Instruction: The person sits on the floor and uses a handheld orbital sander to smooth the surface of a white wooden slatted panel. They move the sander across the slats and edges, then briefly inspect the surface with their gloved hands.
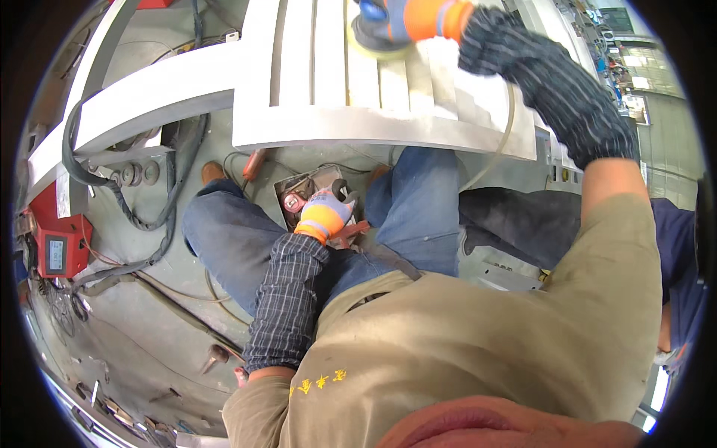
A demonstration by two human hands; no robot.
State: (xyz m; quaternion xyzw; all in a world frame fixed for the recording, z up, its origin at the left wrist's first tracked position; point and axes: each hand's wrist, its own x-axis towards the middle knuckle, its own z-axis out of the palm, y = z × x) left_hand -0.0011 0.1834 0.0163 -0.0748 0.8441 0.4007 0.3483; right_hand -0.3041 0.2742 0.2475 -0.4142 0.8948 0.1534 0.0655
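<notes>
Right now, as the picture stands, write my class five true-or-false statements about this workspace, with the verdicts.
1. The right hand holds a round-padded tool at the pale slatted frame. True.
2. The left hand is gloved. True.
3. The left hand rests on the slatted frame. False: it is at an open box between the legs.
4. The person's trousers are yellow. False: the trousers are blue.
5. A red unit with a screen sits toward the picture's left. True.
</notes>
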